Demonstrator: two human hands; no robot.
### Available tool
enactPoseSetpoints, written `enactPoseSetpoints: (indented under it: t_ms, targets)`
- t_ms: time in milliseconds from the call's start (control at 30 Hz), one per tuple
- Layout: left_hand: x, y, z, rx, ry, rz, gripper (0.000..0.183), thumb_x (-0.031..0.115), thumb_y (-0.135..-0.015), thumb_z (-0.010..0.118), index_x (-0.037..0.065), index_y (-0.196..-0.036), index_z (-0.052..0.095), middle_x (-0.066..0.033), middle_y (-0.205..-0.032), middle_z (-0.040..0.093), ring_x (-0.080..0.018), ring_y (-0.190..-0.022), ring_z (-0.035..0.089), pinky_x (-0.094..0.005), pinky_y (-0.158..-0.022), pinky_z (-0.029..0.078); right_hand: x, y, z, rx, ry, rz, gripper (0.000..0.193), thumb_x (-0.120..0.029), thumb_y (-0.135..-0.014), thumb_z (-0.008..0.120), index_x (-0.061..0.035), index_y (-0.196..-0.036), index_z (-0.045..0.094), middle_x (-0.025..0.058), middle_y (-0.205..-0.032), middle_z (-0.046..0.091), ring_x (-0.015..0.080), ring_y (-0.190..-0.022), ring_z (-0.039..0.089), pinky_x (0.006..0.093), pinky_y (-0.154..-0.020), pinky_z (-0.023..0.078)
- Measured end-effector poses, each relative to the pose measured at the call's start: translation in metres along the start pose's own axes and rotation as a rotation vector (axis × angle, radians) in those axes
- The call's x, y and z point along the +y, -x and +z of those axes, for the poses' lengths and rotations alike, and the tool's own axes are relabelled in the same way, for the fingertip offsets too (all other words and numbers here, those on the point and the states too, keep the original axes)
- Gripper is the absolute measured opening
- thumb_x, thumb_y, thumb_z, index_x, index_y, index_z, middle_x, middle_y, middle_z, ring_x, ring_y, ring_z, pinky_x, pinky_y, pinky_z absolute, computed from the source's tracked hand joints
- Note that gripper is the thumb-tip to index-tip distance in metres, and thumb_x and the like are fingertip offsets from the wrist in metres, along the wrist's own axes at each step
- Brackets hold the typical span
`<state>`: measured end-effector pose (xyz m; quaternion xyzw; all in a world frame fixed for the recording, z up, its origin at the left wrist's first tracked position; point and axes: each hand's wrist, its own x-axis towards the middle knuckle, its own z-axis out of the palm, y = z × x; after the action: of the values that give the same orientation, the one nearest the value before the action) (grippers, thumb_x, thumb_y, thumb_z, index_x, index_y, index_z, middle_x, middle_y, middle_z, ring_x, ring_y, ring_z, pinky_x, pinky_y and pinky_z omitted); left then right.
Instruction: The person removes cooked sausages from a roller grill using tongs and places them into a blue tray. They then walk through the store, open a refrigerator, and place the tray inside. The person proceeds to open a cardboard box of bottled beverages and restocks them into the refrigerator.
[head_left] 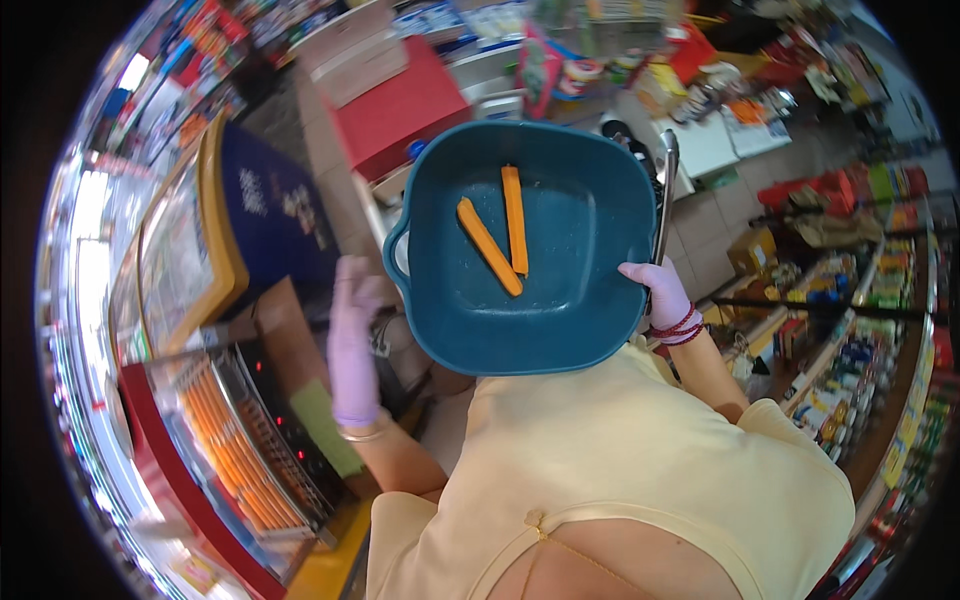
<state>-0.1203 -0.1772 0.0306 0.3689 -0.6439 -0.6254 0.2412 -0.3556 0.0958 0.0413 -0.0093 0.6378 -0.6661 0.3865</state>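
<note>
A deep blue-green plastic basin (pixel 590 340) with rounded corners is in front of my chest. Two long orange sticks that look like sausages (pixel 488 248) lie inside it, their lower ends close together. My right hand (pixel 662 292), in a lilac glove, grips the basin's right rim with the thumb inside. A long metal utensil, probably tongs (pixel 668 190), stands along the outside of that rim by the same hand. My left hand (pixel 354 335), also gloved, is raised left of the basin, apart from it. Its fingers are somewhat blurred but look stretched out, holding nothing.
At lower left is a roller grill (pixel 240 450) with several orange sausages. Beyond it stands a dark blue freezer (pixel 265 215) with a yellow rim. A red box (pixel 395 110) is on the counter ahead. Stocked shelves (pixel 850 370) line the right side.
</note>
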Motion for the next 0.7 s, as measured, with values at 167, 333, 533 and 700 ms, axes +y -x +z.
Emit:
enactPoseSetpoints:
  t_ms: [167,333,533,700]
  targets:
    - [-0.005,-0.007,0.124,-0.351,0.217,-0.06,0.058,0.04,-0.102,0.04,-0.002,-0.142,0.038,-0.0078,-0.138,0.046,-0.0174,-0.125,0.042,-0.0308,-0.108,0.03,-0.021,0.007,-0.089,0.129,-0.117,-0.155,0.019,-0.011,-0.085,0.057,0.0007,-0.098,0.063,0.0037,-0.082,0.064,0.0116,-0.07,0.062,0.0226,-0.061,0.05]
    - [0.046,0.007,0.264,-0.656,-0.001,-0.042,0.05,0.027,-0.098,0.054,-0.002,-0.136,0.04,-0.0112,-0.124,0.057,-0.0213,-0.107,0.055,-0.0328,-0.095,0.044,-0.033,0.015,-0.211,0.234,-0.184,-0.187,0.021,-0.011,-0.084,0.061,0.0013,-0.1,0.064,0.0046,-0.086,0.067,0.013,-0.073,0.063,0.0248,-0.066,0.052]
    - [0.047,0.015,0.425,-0.865,-0.165,0.069,0.048,0.025,-0.1,0.047,-0.004,-0.138,0.04,-0.0178,-0.131,0.052,-0.0252,-0.118,0.05,-0.0333,-0.102,0.037,-0.029,0.026,-0.363,0.437,-0.314,-0.232,0.022,-0.007,-0.083,0.063,0.0025,-0.102,0.065,0.0079,-0.092,0.068,0.0164,-0.081,0.065,0.0275,-0.076,0.052]
    - [0.043,0.022,0.568,-0.975,-0.379,0.191,0.052,0.032,-0.098,0.048,0.005,-0.141,0.038,-0.0251,-0.115,0.062,-0.0383,-0.105,0.061,-0.0393,-0.091,0.046,-0.036,0.034,-0.48,0.637,-0.458,-0.223,0.023,-0.01,-0.084,0.06,0.0021,-0.103,0.064,0.0065,-0.091,0.067,0.0165,-0.08,0.065,0.0279,-0.076,0.051]
